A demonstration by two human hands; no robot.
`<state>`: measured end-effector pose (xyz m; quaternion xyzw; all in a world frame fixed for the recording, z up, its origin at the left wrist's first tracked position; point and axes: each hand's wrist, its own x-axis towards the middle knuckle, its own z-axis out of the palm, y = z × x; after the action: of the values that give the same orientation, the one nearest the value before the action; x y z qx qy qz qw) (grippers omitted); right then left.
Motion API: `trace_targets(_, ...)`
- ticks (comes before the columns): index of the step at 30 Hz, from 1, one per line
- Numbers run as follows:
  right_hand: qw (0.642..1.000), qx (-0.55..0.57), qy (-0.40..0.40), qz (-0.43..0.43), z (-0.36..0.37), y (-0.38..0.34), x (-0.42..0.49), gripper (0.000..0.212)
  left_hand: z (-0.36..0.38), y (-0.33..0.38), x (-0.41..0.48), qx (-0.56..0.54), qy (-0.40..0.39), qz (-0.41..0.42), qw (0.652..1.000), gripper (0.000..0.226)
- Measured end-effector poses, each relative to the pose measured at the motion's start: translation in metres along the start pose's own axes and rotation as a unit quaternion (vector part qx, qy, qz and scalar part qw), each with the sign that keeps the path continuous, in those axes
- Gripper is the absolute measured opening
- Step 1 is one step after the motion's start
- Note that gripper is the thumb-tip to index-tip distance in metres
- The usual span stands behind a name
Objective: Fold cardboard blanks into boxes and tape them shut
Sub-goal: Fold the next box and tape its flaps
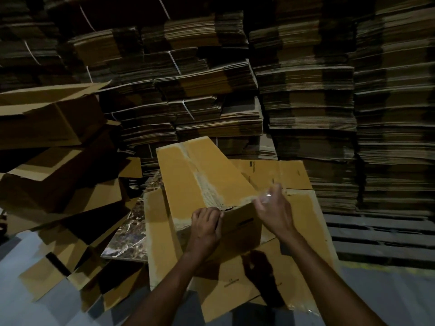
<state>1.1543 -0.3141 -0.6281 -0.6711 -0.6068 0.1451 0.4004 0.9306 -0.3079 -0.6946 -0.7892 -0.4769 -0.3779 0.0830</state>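
- Nearest, the left hand (207,223) is gripping the near top edge of the cardboard box (188,170) with curled fingers. Its knuckles are hiding whether any tape is lying under the fingertips.
- The right hand (274,209) is holding a clear glinting piece (268,197) just past the box's near right corner. Motion blur is making it impossible to tell a roll from loose tape.
- A tape strip (203,184), pale and wrinkled, is running along the box's top seam.
- The box is sitting folded on flat blanks (299,208) that are lying spread over the grey floor (14,290).
- Open boxes (51,118) are leaning in shadow at left, their insides too dark to read.
- Bundled blank stacks (211,90) are filling the background and running out of frame at the top.
- A pallet (376,236) is showing at right, cut off by the edge.
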Motion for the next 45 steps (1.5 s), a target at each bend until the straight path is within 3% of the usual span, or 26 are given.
trace_targets(4,0.979,-0.091,-0.111,-0.143,0.026,-0.022,-0.002,0.039,-0.003,-0.001,0.006,-0.075,-0.010,-0.068,0.995,0.023)
trace_targets(8,0.971,-0.111,-0.145,-0.155,0.039,-0.021,-0.005,0.039,-0.016,0.000,0.015,-0.178,0.019,-0.164,0.970,0.025)
trace_targets(10,0.971,-0.124,-0.136,-0.151,0.040,-0.021,-0.006,0.041,-0.027,-0.003,0.025,-0.269,0.045,-0.256,0.927,0.025)
trace_targets(13,0.970,-0.116,-0.146,-0.159,0.037,-0.020,-0.009,0.041,-0.044,-0.007,0.042,-0.421,0.048,-0.354,0.834,0.025)
trace_targets(14,0.969,-0.111,-0.144,-0.165,0.037,-0.019,-0.011,0.041,-0.050,-0.007,0.048,-0.425,0.045,-0.353,0.832,0.025)
trace_targets(18,0.974,-0.118,-0.117,-0.155,0.034,-0.025,-0.018,0.047,-0.065,-0.003,0.059,-0.388,0.035,-0.254,0.885,0.023)
trace_targets(25,0.965,-0.148,-0.131,-0.173,0.029,-0.058,0.022,0.051,-0.056,0.024,0.051,-0.360,-0.030,-0.116,0.925,0.015)
trace_targets(28,0.955,-0.107,-0.206,-0.186,0.037,-0.061,0.038,0.033,-0.051,0.026,0.040,-0.391,-0.007,-0.150,0.908,0.013)
trace_targets(30,0.951,-0.031,-0.249,-0.181,0.041,-0.062,0.040,0.012,-0.045,0.024,0.030,-0.342,0.027,-0.160,0.925,0.007)
trace_targets(31,0.953,0.031,-0.259,-0.156,0.042,-0.062,0.039,0.010,-0.041,0.023,0.024,-0.289,0.052,-0.166,0.941,0.009)
trace_targets(33,0.950,0.164,-0.258,-0.056,0.043,-0.063,0.039,0.012,-0.037,0.024,0.011,-0.188,0.071,-0.185,0.962,0.038)
trace_targets(35,0.950,0.206,-0.230,0.051,0.042,-0.063,0.045,0.013,-0.035,0.024,0.000,-0.075,0.028,-0.133,0.988,0.065)
trace_targets(37,0.940,0.230,-0.216,0.127,0.042,-0.060,0.053,0.012,-0.034,0.015,-0.013,0.035,-0.028,-0.016,0.999,0.063)
trace_targets(40,0.915,0.277,-0.230,0.181,0.040,-0.065,0.062,0.015,-0.039,-0.013,-0.023,0.092,-0.012,0.130,0.987,0.049)
trace_targets(43,0.885,0.305,-0.271,0.224,0.037,-0.072,0.062,0.021,-0.050,-0.054,-0.028,0.135,-0.014,0.196,0.971,0.053)
trace_targets(45,0.864,0.326,-0.282,0.260,0.036,-0.072,0.064,0.020,-0.061,-0.085,-0.028,0.159,-0.069,0.174,0.969,0.062)
